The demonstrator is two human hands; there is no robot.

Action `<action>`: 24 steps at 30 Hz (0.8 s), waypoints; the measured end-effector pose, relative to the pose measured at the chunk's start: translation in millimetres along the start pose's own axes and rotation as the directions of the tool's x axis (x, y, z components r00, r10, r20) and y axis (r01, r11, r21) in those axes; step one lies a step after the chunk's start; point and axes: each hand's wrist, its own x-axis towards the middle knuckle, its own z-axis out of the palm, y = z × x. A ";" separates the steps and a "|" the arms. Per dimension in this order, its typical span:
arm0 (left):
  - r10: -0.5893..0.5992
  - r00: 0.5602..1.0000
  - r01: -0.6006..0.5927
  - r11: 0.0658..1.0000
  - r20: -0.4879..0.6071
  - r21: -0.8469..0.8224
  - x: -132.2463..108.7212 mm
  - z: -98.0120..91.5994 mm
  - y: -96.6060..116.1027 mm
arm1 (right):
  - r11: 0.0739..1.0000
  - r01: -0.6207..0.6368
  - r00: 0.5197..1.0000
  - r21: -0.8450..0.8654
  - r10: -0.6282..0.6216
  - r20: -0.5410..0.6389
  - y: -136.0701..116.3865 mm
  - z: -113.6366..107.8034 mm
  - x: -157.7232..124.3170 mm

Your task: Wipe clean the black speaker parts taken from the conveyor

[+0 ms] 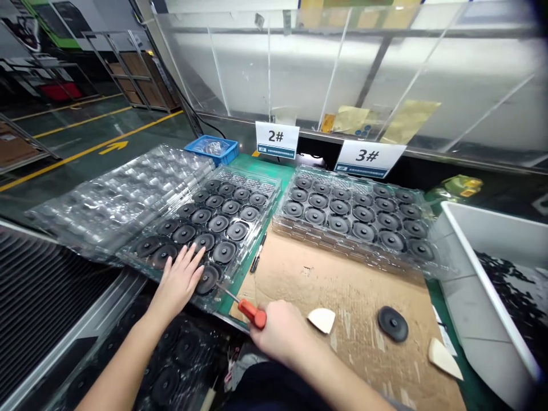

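Note:
My left hand (181,276) lies with fingers spread over the near end of a clear plastic tray (271,197) filled with rows of black round parts. Its fingertips rest near a black part (205,242). In my right hand (280,331) is a red-handled screwdriver (252,313), its thin metal shaft pointing left. The shaft's end is by the black part at the tray's near corner (208,278); whether it touches cannot be made out. A single black part (393,323) lies loose on the cardboard (359,285), right of my right hand.
Left of the filled tray are clear trays (107,194). Stacked trays of black parts (363,231) stand behind the cardboard. A white bin (471,302) is at right, a blue basket (233,153) at back. A pen (258,254) and cream wedges (322,320) lie on the bench.

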 end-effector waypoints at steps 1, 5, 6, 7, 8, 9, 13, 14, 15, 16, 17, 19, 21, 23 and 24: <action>-0.002 1.000 0.002 1.000 0.002 -0.005 -0.5 0.7 0.5 | 1.000 -0.003 1.000 -0.003 0.003 -0.006 -0.8 -1.0 -0.3; -0.008 1.000 0.008 1.000 0.016 -0.030 -1.4 2.4 1.9 | 1.000 -0.004 1.000 -0.011 0.004 -0.009 -2.0 -0.5 -3.2; -0.014 1.000 0.015 0.999 0.017 -0.036 -1.7 2.1 1.7 | 1.000 -0.007 1.000 -0.010 0.007 -0.009 -1.5 -0.2 -3.5; -0.024 1.000 0.025 0.999 0.015 -0.042 -2.0 1.5 1.1 | 1.000 -0.011 1.000 -0.007 0.011 -0.009 -0.7 -0.3 -3.4; -0.039 0.999 0.039 0.998 0.011 -0.047 -2.6 0.5 0.0 | 1.000 -0.017 1.000 -0.004 0.017 -0.011 0.3 -0.9 -2.9; -0.057 0.998 0.058 0.997 0.005 -0.053 -3.4 -0.7 -1.4 | 1.000 -0.022 1.000 0.000 0.022 -0.013 1.4 -2.0 -2.1; -0.173 0.985 0.170 0.982 -0.027 -0.078 -9.2 -4.4 -8.7 | 1.000 -0.019 1.000 0.001 0.019 -0.014 2.3 -4.8 0.4; -0.206 0.978 0.202 0.976 -0.036 -0.086 -11.2 -4.3 -9.9 | 1.000 -0.009 1.000 -0.002 0.009 -0.011 1.3 -3.8 0.3; -0.236 0.971 0.231 0.968 -0.043 -0.095 -13.3 -3.7 -10.5 | 1.000 0.004 1.000 -0.006 -0.004 -0.004 -0.1 -2.0 0.1; -0.262 0.964 0.256 0.961 -0.049 -0.104 -15.4 -2.7 -10.4 | 1.000 0.018 1.000 -0.011 -0.018 0.004 -1.7 0.3 -0.2; -0.283 0.958 0.276 0.955 -0.054 -0.114 -17.4 -1.3 -9.8 | 0.999 0.031 0.999 -0.017 -0.031 0.012 -3.4 2.9 -0.5; -0.316 0.946 0.306 0.943 -0.067 -0.133 -20.8 1.6 -7.3 | 0.998 0.050 0.998 -0.028 -0.050 0.026 -6.7 7.2 -0.3; -0.347 0.934 0.332 0.931 -0.084 -0.153 -23.0 4.4 -4.2 | 0.998 0.060 0.998 -0.034 -0.059 0.034 -9.8 8.5 1.2; -0.376 0.921 0.355 0.918 -0.103 -0.174 -24.1 6.6 -1.4 | 0.997 0.066 0.997 -0.037 -0.065 0.040 -13.4 6.2 3.8; -0.387 0.915 0.363 0.913 -0.111 -0.185 -24.3 7.6 -0.3 | 0.997 0.069 0.997 -0.040 -0.067 0.041 -15.6 4.0 5.5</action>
